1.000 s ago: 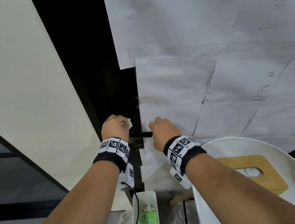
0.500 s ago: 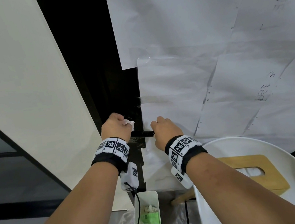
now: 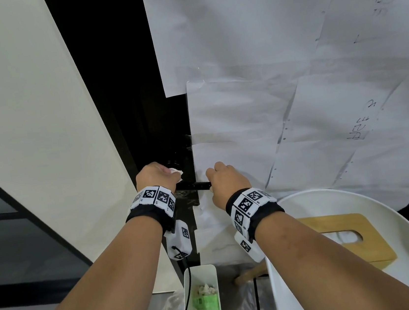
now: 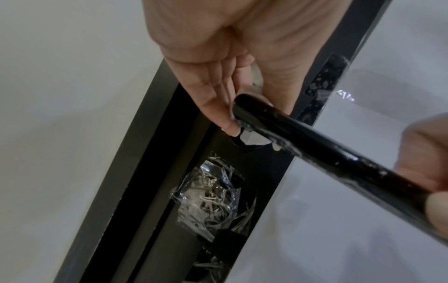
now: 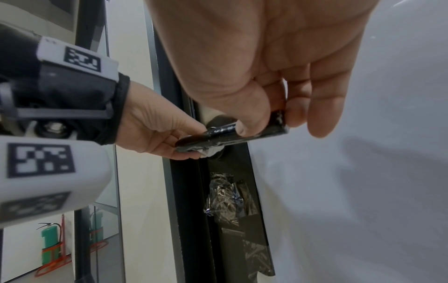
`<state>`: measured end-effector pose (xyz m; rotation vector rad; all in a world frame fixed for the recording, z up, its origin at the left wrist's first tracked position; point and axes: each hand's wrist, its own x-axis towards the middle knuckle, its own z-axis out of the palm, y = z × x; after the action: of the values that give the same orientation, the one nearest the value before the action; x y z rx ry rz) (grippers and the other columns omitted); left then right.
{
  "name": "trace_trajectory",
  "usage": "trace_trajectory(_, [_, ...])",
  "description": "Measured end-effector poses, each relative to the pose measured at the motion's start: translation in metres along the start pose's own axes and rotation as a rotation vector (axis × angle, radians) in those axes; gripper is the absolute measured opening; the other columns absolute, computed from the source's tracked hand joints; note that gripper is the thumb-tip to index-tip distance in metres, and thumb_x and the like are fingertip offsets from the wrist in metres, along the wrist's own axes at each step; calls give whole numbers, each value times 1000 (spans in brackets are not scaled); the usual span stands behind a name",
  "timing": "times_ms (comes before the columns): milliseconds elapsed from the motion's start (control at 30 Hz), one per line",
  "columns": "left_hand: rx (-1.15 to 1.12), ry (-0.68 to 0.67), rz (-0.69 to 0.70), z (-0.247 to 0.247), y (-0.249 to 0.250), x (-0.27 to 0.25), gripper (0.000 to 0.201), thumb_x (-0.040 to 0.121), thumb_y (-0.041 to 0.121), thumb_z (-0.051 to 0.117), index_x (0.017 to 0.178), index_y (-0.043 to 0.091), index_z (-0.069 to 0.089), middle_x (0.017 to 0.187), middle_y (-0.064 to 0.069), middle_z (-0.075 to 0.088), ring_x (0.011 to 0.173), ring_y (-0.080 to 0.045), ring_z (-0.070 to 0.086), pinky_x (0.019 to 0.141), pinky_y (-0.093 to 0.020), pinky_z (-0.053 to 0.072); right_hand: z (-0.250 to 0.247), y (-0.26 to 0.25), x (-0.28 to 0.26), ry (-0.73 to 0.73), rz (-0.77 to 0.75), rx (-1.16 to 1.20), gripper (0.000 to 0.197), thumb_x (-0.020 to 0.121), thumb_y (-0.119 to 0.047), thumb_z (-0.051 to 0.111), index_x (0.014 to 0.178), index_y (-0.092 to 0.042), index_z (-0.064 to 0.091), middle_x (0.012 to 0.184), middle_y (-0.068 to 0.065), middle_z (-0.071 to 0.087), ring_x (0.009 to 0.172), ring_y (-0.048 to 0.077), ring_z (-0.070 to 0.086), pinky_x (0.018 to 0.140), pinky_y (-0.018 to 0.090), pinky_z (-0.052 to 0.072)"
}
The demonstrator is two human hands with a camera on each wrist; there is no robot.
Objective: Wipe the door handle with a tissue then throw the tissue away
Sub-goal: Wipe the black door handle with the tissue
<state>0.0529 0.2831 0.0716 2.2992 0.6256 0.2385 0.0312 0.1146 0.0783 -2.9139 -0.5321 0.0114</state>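
The black lever door handle point(image 3: 195, 186) juts from a dark door edge, level and pointing right. My right hand point(image 3: 223, 182) grips its free end point(image 5: 264, 128) between thumb and fingers. My left hand point(image 3: 156, 177) holds a crumpled white tissue point(image 3: 175, 171) against the pivot end of the door handle point(image 4: 290, 137). In the left wrist view the tissue point(image 4: 252, 137) shows under the curled fingers, behind the lever. The right wrist view shows a bit of tissue point(image 5: 211, 152) below the lever's base.
Sheets of white paper point(image 3: 281, 94) cover the door. Below stands a small white bin point(image 3: 202, 296) with used tissues and a green wrapper. A white chair point(image 3: 334, 216) at right carries a wooden tissue box point(image 3: 344, 235). A pale wall point(image 3: 27, 125) lies left.
My left hand with the tissue has shifted slightly up and right around the handle's pivot end. The right hand keeps its grip on the lever's end.
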Motion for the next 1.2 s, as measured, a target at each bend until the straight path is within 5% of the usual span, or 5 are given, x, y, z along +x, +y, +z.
trace_trajectory(167, [41,-8,-2,1,4,4,20,75,30,74,83,14,64,76,0,59,73,-18,56,52,-20,37,-1,1,0,-5,-6,-4,23,86,-6,55,108,-10,50,108,9,46,98,27,48,65,34,40])
trace_trajectory(433, [124,-57,45,6,6,-1,29,78,26,71,101,8,65,97,-8,69,88,-24,63,65,-25,43,-2,2,-1,-9,-10,2,20,87,-8,55,106,-10,50,108,9,45,92,27,50,63,35,40])
trace_trajectory(1000, [150,-29,54,-14,-9,-17,30,93,28,49,102,4,65,97,-15,67,93,-33,62,69,-28,40,-3,1,2,-22,-8,-16,18,86,-8,53,104,-11,51,108,8,46,91,28,53,62,34,41])
trace_trajectory(1100, [149,-60,3,-14,-17,-21,37,96,35,47,97,3,66,91,-14,67,82,-30,59,68,-29,41,-2,1,2,-24,-6,-21,18,87,-8,53,104,-10,51,108,9,46,92,28,53,63,34,41])
trace_trajectory(1200, [58,-72,-20,-12,-21,-22,31,97,26,44,97,4,67,95,-14,69,84,-30,60,70,-30,43,-1,1,3,-20,-6,-23,18,87,-8,53,104,-10,51,108,9,46,92,28,53,63,35,41])
